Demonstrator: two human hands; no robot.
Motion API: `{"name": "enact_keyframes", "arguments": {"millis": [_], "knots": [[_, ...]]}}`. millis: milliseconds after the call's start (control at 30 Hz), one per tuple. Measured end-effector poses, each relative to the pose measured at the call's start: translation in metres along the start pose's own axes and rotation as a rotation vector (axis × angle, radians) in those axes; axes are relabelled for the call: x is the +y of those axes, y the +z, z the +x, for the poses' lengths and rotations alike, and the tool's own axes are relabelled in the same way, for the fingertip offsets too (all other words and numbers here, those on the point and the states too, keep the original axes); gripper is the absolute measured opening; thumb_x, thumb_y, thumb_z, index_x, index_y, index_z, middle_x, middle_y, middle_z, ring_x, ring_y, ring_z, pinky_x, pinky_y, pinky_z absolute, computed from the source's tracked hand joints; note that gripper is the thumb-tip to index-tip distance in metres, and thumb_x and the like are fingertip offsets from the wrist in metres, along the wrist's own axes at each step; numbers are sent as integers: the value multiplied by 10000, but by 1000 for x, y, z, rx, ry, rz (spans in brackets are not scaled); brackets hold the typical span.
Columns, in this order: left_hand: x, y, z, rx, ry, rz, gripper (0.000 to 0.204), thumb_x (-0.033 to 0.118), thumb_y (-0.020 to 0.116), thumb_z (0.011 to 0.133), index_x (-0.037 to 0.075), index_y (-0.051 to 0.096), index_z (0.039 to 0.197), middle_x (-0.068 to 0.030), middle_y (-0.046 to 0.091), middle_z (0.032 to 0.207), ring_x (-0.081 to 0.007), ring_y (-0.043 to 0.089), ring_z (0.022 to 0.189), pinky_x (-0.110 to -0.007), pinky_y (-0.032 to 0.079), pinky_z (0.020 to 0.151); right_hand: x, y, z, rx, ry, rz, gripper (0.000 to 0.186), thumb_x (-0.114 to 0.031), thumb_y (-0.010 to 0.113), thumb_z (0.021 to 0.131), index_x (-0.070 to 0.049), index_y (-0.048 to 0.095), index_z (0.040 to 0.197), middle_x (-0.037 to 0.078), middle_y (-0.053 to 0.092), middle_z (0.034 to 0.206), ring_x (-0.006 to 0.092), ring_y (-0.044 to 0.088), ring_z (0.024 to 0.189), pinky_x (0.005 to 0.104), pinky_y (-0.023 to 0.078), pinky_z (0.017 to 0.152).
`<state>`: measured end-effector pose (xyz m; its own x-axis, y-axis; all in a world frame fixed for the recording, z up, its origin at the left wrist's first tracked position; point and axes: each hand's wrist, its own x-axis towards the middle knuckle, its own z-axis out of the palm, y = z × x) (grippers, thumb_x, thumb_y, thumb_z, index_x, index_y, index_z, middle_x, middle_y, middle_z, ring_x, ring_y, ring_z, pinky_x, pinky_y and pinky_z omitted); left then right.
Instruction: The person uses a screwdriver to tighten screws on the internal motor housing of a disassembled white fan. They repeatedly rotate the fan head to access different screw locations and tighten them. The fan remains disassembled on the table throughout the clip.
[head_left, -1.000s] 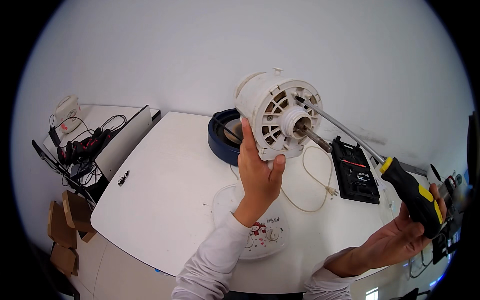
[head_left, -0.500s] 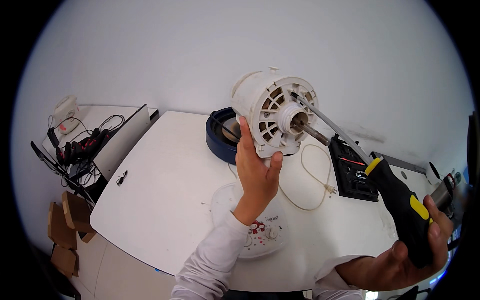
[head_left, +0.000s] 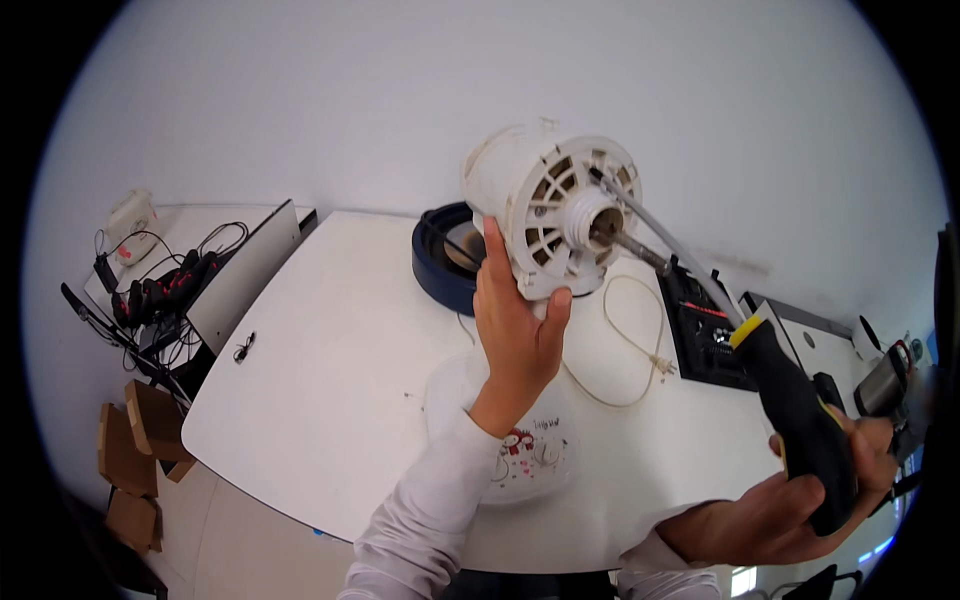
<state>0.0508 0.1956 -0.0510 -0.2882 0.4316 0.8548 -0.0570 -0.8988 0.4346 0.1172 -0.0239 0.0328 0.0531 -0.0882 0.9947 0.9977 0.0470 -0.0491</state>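
My left hand (head_left: pixel 517 315) wraps round the lower side of a white fan motor housing (head_left: pixel 510 187) and holds it up above the table. A metal shaft (head_left: pixel 640 251) sticks out of the threaded collar on the housing's slotted front face. Closed round the black and yellow handle of a long screwdriver (head_left: pixel 797 410) is my right hand (head_left: pixel 800 505). The screwdriver's tip reaches the upper part of the slotted face; whether it sits in a screw there is too small to tell.
Below my left arm lies a white base with printed figures (head_left: pixel 535 465). Behind it stands a dark blue round ring (head_left: pixel 440 285). A pale power cord (head_left: pixel 610 400) and a black tool case (head_left: pixel 705 335) lie to the right. Cardboard boxes (head_left: pixel 128 450) are on the floor at left.
The motor housing has tipped slightly and shifted up a little in my left hand. My right hand has turned round the screwdriver handle, so its yellow patch now faces away.
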Motion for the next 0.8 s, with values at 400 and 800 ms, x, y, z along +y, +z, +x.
{"name": "enact_keyframes", "arguments": {"millis": [400, 800], "knots": [[0, -1, 0, -36, -92, -22, 887, 517, 498, 853, -9, 65, 1419, -268, 403, 1302, -376, 462, 1138, -374, 375, 928, 44, -10, 15, 9, -118, 254, 438, -319, 622, 831, -89, 500, 1182, 225, 523, 1186, 335, 560, 1066, 362, 558, 804], [5, 2, -3, -42, -142, -98, 804, 411, 489, 873, 50, 36, 1432, -252, 275, 1390, -379, 374, 1205, -392, 321, 986, 118, -102, -121, -400, 939, 333, 332, 111, 641, 724, -19, 502, 996, 186, 567, 1126, 220, 545, 1061, 313, 442, 919]]}}
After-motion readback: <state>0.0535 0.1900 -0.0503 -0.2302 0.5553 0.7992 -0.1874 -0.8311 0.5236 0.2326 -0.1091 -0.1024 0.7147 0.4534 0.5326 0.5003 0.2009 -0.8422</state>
